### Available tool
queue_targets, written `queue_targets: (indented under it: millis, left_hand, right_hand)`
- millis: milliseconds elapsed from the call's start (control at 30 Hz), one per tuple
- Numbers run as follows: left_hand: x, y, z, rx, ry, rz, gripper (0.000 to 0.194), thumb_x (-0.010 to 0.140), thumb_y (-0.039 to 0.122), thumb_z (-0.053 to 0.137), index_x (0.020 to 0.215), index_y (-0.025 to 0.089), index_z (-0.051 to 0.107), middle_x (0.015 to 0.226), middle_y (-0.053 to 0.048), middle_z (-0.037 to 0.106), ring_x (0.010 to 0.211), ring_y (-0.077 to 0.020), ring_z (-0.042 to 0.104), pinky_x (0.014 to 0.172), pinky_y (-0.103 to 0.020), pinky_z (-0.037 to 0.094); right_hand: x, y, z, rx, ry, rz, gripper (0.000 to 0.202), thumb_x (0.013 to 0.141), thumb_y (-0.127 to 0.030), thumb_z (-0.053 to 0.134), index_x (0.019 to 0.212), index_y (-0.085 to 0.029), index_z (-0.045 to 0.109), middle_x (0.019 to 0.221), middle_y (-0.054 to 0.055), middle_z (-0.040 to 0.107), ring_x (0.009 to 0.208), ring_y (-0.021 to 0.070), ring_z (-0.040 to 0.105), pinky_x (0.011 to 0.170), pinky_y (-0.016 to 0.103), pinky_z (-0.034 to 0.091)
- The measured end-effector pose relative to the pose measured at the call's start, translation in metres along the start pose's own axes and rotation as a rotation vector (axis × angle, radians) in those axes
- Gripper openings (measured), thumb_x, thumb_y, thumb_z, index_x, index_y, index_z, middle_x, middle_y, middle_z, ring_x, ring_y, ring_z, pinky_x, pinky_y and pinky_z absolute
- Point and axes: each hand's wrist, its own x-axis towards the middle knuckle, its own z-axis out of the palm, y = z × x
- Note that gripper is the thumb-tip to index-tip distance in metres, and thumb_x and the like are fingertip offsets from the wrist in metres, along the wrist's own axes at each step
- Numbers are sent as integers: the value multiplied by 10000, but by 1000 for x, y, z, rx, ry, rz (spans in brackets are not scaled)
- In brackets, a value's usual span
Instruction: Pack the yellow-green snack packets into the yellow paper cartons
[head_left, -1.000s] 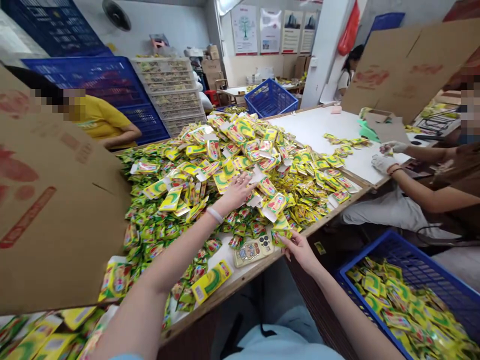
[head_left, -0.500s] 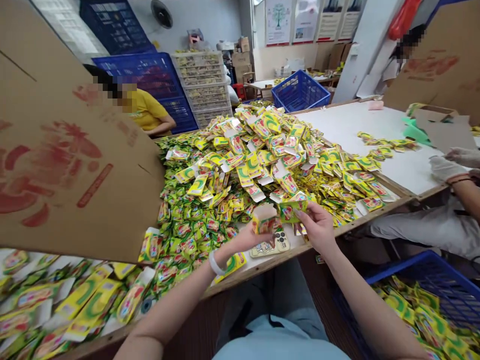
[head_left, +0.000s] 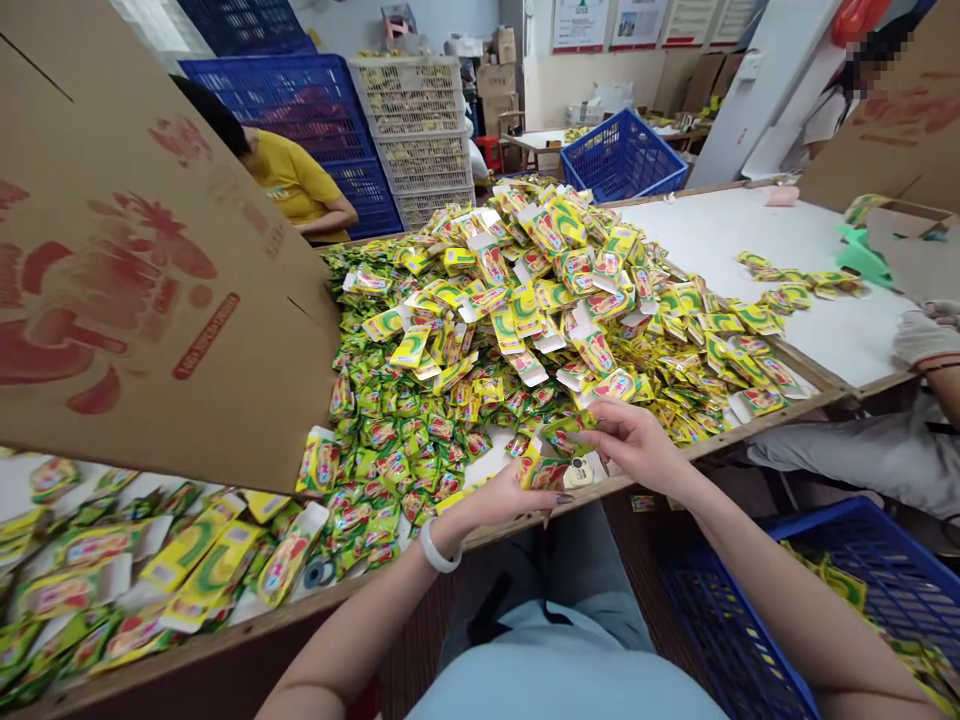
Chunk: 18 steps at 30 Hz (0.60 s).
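Observation:
My left hand [head_left: 504,500] is closed around a small yellow and red printed box [head_left: 541,468], its open end tilted up. In my right hand [head_left: 637,445], pinched between thumb and fingers, is a green sachet [head_left: 568,432] at the mouth of that box. The lower part of the sachet overlaps the box opening; how far inside it is I cannot tell. Just beyond my hands rises a heap of yellow printed boxes [head_left: 525,310], many with white flaps open. Green sachets [head_left: 405,440] spread to the left of my hands. A phone [head_left: 579,473] lies partly hidden under my hands.
A large cardboard carton [head_left: 150,260] stands at left, with more boxes before it. A blue crate [head_left: 750,620] holding packets sits low at right. A person in yellow [head_left: 296,185] works across the table; a gloved hand [head_left: 919,340] is at right. Wooden edging [head_left: 480,535] borders the table.
My right hand has brought the green sachet left and down to the box's open end, and the sachet is now tilted. My left hand still grips the box. The view has shifted slightly.

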Motion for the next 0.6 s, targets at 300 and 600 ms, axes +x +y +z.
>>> queue_targets:
  millis: [300,600]
  left_hand:
    - [-3,6,5,-128,-184,-53,298,737,359,740,919,140,653,655,16,612,623,-126,552,657,-261,470]
    - [-19,-30,32,-218,-357,-158,366,728,434,767,938,160,647,687,4,631,599,-135,576,582,-264,473]
  right_hand:
    - [3,-21,1,-67,-263,-91,216,965,-363,551,928,-206,694,777,17,604,685,148,567,625,248,462]
    - [-33,-8,13,300,-506,201,325,897,-470,637,711,-208,688,587,-16,609,489,112,513,479,206,389]
